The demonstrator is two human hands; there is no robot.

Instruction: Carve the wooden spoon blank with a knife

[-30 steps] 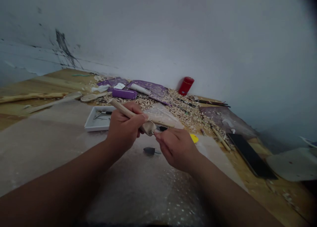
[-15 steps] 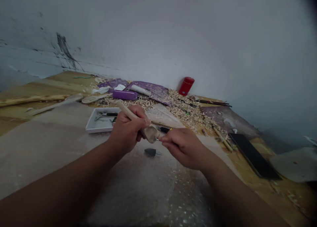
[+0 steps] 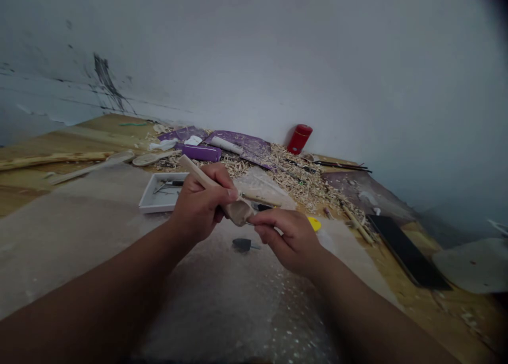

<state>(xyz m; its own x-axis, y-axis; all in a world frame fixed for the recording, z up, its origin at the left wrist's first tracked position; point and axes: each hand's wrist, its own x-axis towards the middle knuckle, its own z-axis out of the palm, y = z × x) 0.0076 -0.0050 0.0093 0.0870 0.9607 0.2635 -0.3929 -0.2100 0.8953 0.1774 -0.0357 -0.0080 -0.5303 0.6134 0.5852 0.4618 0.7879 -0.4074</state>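
The left hand point(image 3: 196, 202) is closed around the handle of a pale wooden spoon point(image 3: 238, 212), and the handle points up and away past the wrist. The bowl of the spoon sticks out from this hand, toward the right hand. The right hand point(image 3: 288, 242) is curled and pinches a small carving tool point(image 3: 262, 207) between the thumb and fingers. The view is dim, but its thin tip seems to touch the edge of the bowl.

Under both hands lies a sheet of bubble wrap point(image 3: 238, 321). A small dark rotary bit point(image 3: 241, 244) sits on it, just below the space between the hands. Beyond the left hand is a white tray point(image 3: 147, 205) with tools inside. Beyond the right hand are a yellow piece point(image 3: 314, 224) and a heap of wood shavings point(image 3: 301, 188). Farther right of the right hand lies a black flat strip point(image 3: 408, 252).
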